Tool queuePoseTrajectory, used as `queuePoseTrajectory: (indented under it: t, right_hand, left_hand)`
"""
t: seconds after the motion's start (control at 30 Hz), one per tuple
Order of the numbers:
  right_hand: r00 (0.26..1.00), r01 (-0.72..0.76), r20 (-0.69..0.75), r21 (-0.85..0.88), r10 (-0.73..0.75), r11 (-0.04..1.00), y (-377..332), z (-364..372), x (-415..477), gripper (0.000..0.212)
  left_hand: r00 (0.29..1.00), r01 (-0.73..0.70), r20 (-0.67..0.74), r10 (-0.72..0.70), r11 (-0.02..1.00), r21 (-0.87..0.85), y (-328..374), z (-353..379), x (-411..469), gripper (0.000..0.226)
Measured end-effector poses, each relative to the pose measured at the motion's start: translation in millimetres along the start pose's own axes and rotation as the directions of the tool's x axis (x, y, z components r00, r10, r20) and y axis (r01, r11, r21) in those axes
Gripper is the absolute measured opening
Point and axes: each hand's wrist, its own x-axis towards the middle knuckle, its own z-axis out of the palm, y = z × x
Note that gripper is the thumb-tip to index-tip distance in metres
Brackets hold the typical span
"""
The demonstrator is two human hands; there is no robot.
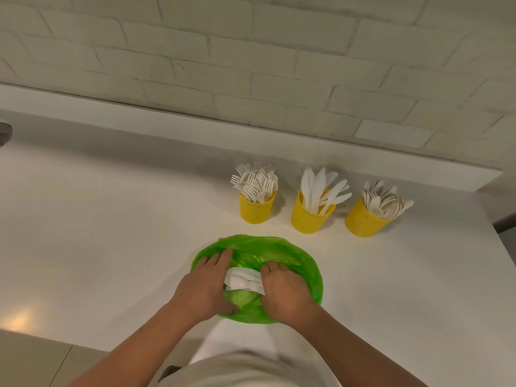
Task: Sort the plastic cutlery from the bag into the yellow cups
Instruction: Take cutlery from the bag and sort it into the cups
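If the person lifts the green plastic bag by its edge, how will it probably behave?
The green bag looks like thin, creased film, so it would probably sag and fold, not hold its shape. White cutlery lies loose in it between the left hand and right hand, so the pieces may slide to the lowest point. It is likely light.

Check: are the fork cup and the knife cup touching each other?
Apart. The head view shows bare white counter between the fork cup and the knife cup, with no overlap.
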Motion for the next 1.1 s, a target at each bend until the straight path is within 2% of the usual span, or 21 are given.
queuePoseTrajectory:
  t: [0.1, 0.2, 0.27, 0.47, 0.57, 0.7, 0.8, 0.9, 1.0, 1.1]
  right_hand:
    - [0.997, 0.067, -0.036, 0.032, -0.065, 0.997, 9, 6, -4, 0.042]
    - [0.993, 0.114, -0.004, 0.045, -0.114, 0.992, 16, 4, -8, 0.038]
    - [0.993, 0.112, 0.032, 0.014, -0.112, 0.994, 14, 1, -8, 0.037]
    - [0.989, 0.074, 0.137, -0.114, -0.058, 0.991, 4, -6, -1, 0.05]
    - [0.989, 0.07, 0.139, -0.097, -0.056, 0.993, 4, -9, -1, 0.042]
    - [0.989, 0.075, 0.129, -0.028, -0.07, 0.997, 6, -14, -4, 0.019]
    - [0.987, 0.138, 0.069, 0.079, -0.143, 0.987, 14, -10, -5, 0.013]
    - [0.987, 0.16, -0.016, 0.3, -0.163, 0.941, 29, -7, -10, 0.01]
    - [0.992, 0.121, -0.094, 0.528, -0.083, 0.84, 40, -5, -19, 0.023]
    - [0.993, 0.044, -0.111, 0.718, 0.051, 0.694, 39, 1, -23, 0.022]
  left_hand:
    - [1.0, 0.025, 0.006, -0.025, 1.0, -0.002, -4, -1, 2, 0.136]
    - [1.0, 0.018, 0.01, -0.019, 1.0, 0.024, -6, -2, 2, 0.134]
    - [1.0, 0.019, 0.014, -0.019, 1.0, 0.018, -7, -3, 4, 0.135]
    - [1.0, 0.013, 0.026, -0.014, 0.999, 0.034, -8, -6, 3, 0.135]
    - [1.0, -0.004, 0.026, 0.003, 0.999, 0.05, -8, -6, 1, 0.132]
    - [0.998, -0.02, 0.06, 0.016, 0.997, 0.072, -7, -4, 1, 0.13]
    - [0.997, -0.035, 0.07, 0.029, 0.996, 0.077, -8, -5, 1, 0.129]
    - [0.997, -0.028, 0.07, 0.024, 0.998, 0.058, -11, -6, 3, 0.128]
    - [0.997, -0.021, 0.078, 0.016, 0.998, 0.054, -14, -7, 5, 0.125]
    - [0.995, -0.03, 0.103, 0.02, 0.995, 0.094, -13, -8, 8, 0.121]
